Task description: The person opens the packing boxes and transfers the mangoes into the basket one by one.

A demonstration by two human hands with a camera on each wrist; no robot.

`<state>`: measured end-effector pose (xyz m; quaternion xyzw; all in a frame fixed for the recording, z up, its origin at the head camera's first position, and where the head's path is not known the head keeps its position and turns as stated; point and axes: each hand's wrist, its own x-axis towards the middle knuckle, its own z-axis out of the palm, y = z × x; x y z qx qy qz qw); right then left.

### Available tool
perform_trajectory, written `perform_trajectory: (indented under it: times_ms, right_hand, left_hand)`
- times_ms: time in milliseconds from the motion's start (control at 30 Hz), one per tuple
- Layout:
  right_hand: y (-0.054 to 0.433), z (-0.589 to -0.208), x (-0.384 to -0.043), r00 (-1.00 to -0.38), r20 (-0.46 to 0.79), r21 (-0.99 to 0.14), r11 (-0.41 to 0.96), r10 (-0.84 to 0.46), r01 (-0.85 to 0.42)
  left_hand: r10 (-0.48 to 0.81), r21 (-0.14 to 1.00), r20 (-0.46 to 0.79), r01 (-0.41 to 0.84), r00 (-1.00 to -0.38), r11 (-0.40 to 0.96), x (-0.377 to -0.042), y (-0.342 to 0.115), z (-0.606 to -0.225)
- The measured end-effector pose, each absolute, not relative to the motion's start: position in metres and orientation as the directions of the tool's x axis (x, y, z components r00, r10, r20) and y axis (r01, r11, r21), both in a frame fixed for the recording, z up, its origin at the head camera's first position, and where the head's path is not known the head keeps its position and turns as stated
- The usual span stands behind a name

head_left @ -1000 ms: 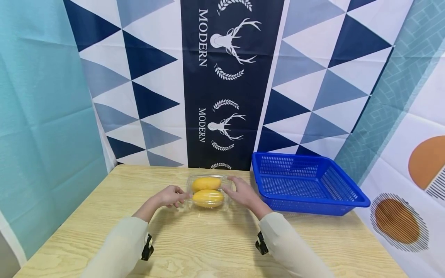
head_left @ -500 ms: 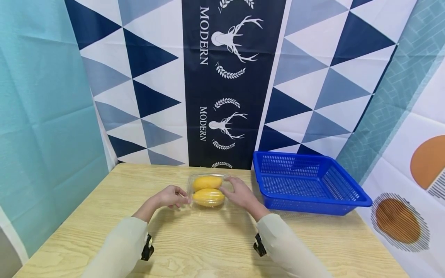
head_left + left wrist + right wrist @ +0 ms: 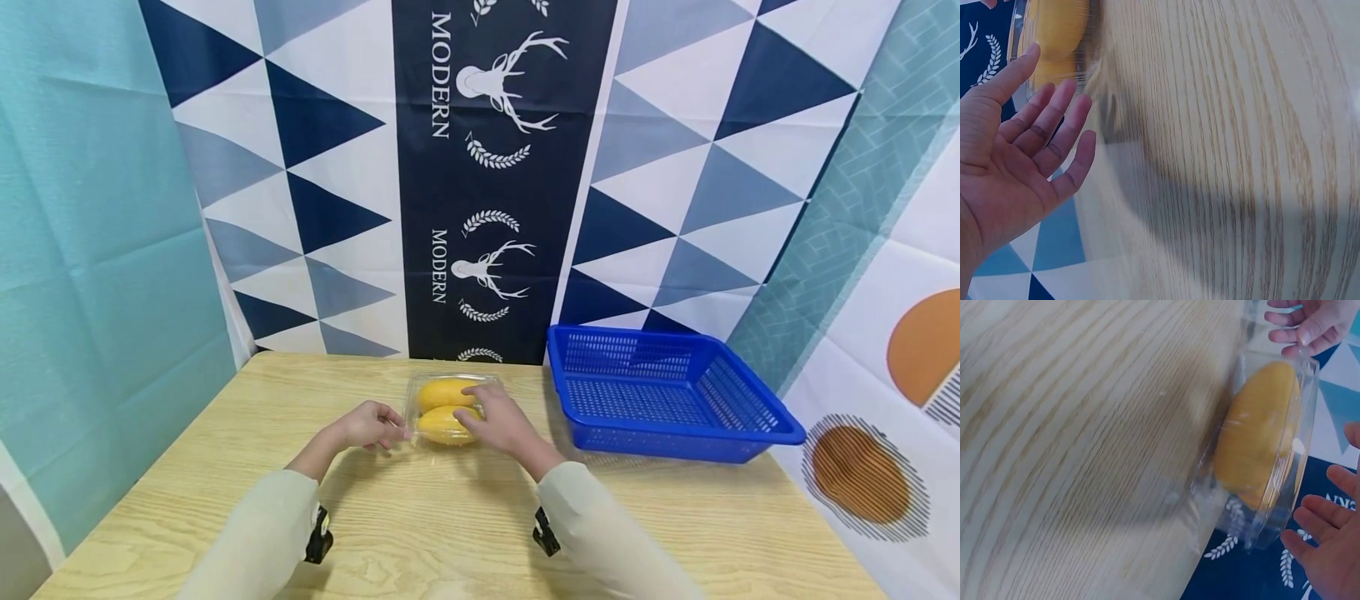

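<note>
A clear plastic clamshell box point(image 3: 412, 398) lies near the table's back edge with two yellow mangoes point(image 3: 442, 425) in it, one behind the other. At its left side my left hand point(image 3: 369, 423) pinches the near corner between thumb and forefinger; the other fingers curve loosely in the left wrist view. My right hand point(image 3: 501, 421) reaches over the right side of the box, thumb and fingers spread above the lid. From the right wrist, this hand point(image 3: 1329, 537) shows spread fingers beside the box's clear top. It partly hides the mangoes' right ends in the head view.
A blue perforated plastic basket point(image 3: 678, 440) stands at the table's back right. The light wooden table point(image 3: 420, 533) meets a patterned cloth point(image 3: 480, 167) behind, with more cloth on both sides. Each forearm bears a black wrist device.
My right hand has moved left from the box's right edge to over its lid and the mangoes' right ends. The left hand stays at the left corner.
</note>
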<state>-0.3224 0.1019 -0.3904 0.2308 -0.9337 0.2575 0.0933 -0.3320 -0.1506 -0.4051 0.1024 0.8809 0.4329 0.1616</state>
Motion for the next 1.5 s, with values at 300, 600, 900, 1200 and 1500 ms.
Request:
perform_trajectory:
  times_ms: [300,600,900,1200,1500]
  right_hand:
    - [0.086,-0.391,-0.319,-0.841,0.315,-0.360,0.764,-0.439,-0.535]
    - [0.072,-0.391,-0.320,-0.835,0.262,-0.206,0.818,-0.483,-0.538]
    - [0.061,-0.393,-0.322,-0.833,0.219,-0.113,0.835,-0.508,-0.539]
    - [0.055,-0.394,-0.319,-0.835,0.204,-0.020,0.850,-0.512,-0.526]
    - [0.055,-0.393,-0.320,-0.838,0.188,0.004,0.853,-0.513,-0.522]
  left_hand:
    - [0.304,0.791,-0.208,0.023,-0.930,0.611,-0.333,-0.150,-0.407]
    - [0.291,0.787,-0.214,0.013,-0.932,0.617,-0.331,-0.147,-0.406]
    - [0.287,0.791,-0.224,-0.002,-0.931,0.611,-0.330,-0.148,-0.405]
    - [0.295,0.823,-0.232,-0.025,-0.927,0.568,-0.328,-0.148,-0.412]
    - [0.311,0.824,-0.228,-0.013,-0.923,0.567,-0.328,-0.147,-0.411]
